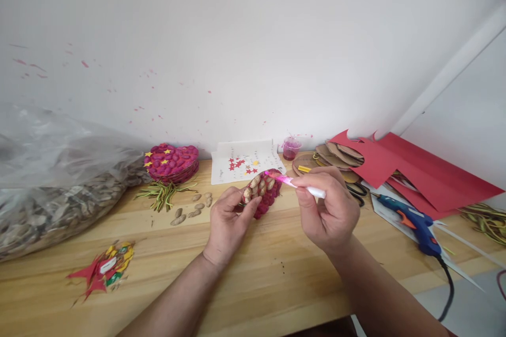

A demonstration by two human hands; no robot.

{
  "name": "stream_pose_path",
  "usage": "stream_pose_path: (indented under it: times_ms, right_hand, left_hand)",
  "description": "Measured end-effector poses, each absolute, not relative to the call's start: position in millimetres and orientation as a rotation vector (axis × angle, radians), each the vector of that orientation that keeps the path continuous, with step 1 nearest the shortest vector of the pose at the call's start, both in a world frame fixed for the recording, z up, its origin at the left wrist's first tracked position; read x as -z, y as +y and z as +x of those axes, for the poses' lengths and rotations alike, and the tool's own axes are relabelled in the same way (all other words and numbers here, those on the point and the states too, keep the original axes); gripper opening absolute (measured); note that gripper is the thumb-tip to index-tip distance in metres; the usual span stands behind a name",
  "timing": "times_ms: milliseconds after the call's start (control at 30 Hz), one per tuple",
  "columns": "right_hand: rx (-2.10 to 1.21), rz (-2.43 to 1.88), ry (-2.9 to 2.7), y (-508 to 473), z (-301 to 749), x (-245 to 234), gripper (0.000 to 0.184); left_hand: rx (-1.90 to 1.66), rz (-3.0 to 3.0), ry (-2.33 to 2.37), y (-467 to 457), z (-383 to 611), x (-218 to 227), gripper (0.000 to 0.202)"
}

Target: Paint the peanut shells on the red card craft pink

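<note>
My left hand point(232, 214) grips the left edge of a peanut-covered piece point(264, 192), thumb in front, tilted above the table. Several peanuts at its upper left are bare tan; those on its right and lower part are magenta. In my right hand point(327, 209) is a white-handled paintbrush point(310, 188), pinched between thumb and fingers. Its pink-stained tip reaches the piece's upper edge; whether it touches a peanut I cannot tell. Behind them a small clear cup point(291, 148) holds pink-red liquid. Loose peanuts point(193, 214) lie left of my left hand.
Left stands a large plastic bag of peanuts point(79, 210), beside magenta peanut discs point(172, 162) with yellow stars. Paper with small stars point(221, 169) lies at the back. Right are cardboard discs point(336, 155), red sheets point(419, 168), scissors point(358, 192) and a corded blue glue gun point(419, 224). Paper scraps point(105, 268) lie front left.
</note>
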State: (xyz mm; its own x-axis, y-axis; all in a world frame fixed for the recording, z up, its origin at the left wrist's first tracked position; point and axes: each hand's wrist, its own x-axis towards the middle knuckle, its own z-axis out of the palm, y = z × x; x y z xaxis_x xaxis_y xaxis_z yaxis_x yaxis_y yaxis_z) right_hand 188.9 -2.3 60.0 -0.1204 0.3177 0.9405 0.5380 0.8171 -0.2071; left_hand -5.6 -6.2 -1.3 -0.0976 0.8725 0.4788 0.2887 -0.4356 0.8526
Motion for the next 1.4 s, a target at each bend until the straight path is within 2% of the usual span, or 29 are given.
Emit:
stream_pose_path:
  times_ms: [867, 1400]
  right_hand:
    - [0.098, -0.692, -1.672, -0.1, 190.5, -55.0, 0.021]
    - [0.133, -0.69, -1.68, 2.0, 191.5, -54.2, 0.023]
  left_hand:
    - [-1.518, 1.462, 1.159, -4.8, -6.1, 1.6, 0.021]
    - [-1.492, 1.351, 1.125, -3.8, -5.7, 3.2, 0.024]
